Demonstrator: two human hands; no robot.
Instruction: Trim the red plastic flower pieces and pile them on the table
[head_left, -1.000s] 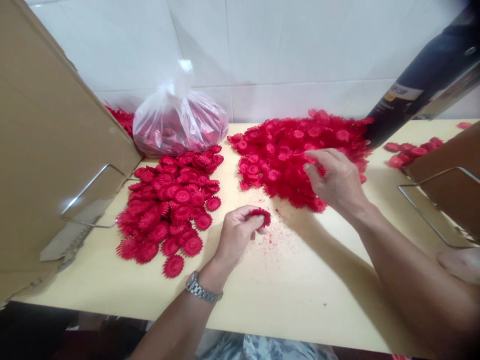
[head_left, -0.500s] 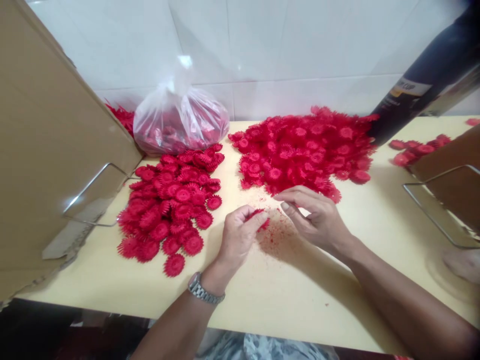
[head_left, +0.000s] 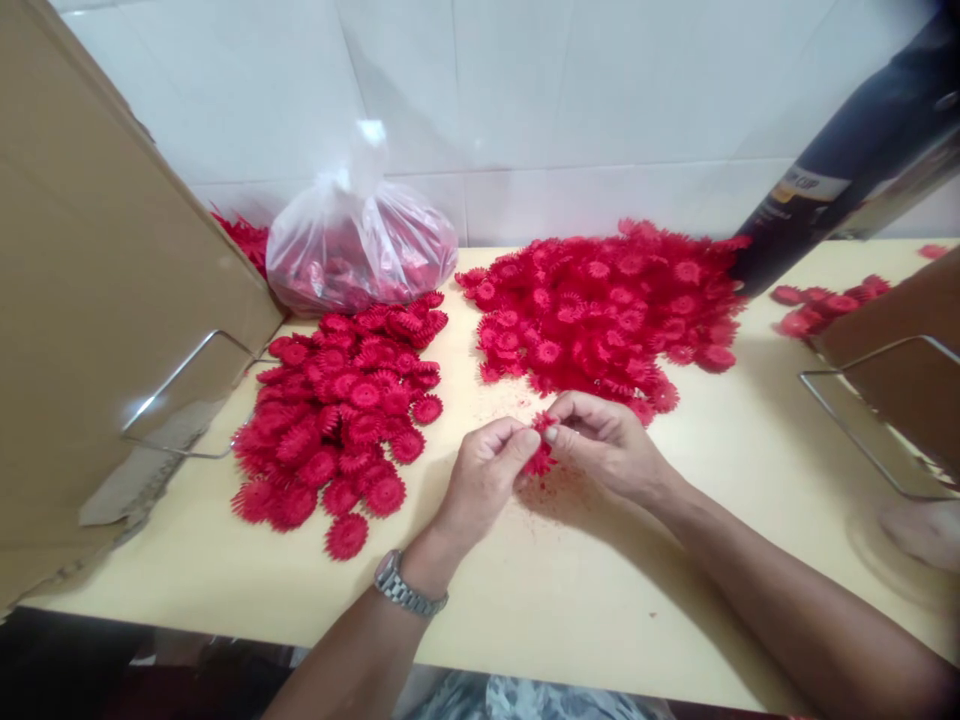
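Note:
A small red flower-like disc with a fringed edge [head_left: 540, 452] is held in front of me above the table. My left hand [head_left: 484, 470] pinches it from the left between thumb and fingers. From the other side, the thumb and forefinger of my right hand [head_left: 604, 445] are closed on its edge. Red crumbs [head_left: 553, 495] are scattered on the table under the hands. A pile of similar red discs [head_left: 341, 420] lies to the left, and a larger pile [head_left: 600, 310] lies behind my hands.
A tied clear plastic bag [head_left: 360, 245] of red pieces stands by the tiled wall. Cardboard with a wire stand [head_left: 191, 390] rises at left; another wire stand [head_left: 877, 420] is at right. A dark cylinder [head_left: 832, 165] leans at back right, near more red discs [head_left: 832, 302].
My right hand has moved left and down and closed on the red disc. The left hand still holds it, shifted slightly to the right.

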